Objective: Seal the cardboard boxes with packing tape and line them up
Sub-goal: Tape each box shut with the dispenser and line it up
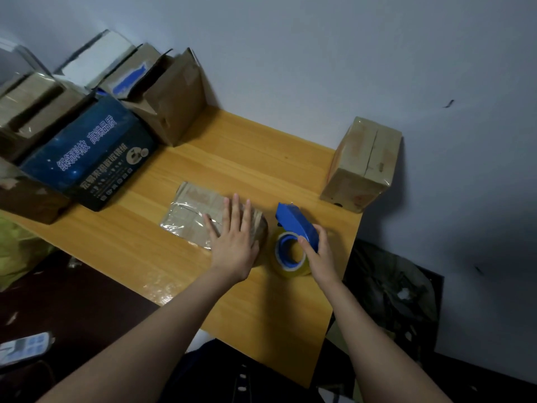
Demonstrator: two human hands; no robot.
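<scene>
A flat cardboard box (191, 212) with shiny clear tape across its top lies in the middle of the wooden table (232, 158). My left hand (234, 237) presses flat on its right part, fingers straight. Just right of it my right hand (318, 253) grips a blue tape dispenser (295, 221) with a roll of clear yellowish tape (287, 255) in it, resting on the table. A taped cardboard box (363, 164) stands at the table's far right corner by the wall.
Several cardboard boxes (171, 103) and a dark blue printed box (87, 152) crowd the table's left and back left. A dark bag (389, 289) lies on the floor to the right. A phone (24, 346) lies on a dark surface at lower left.
</scene>
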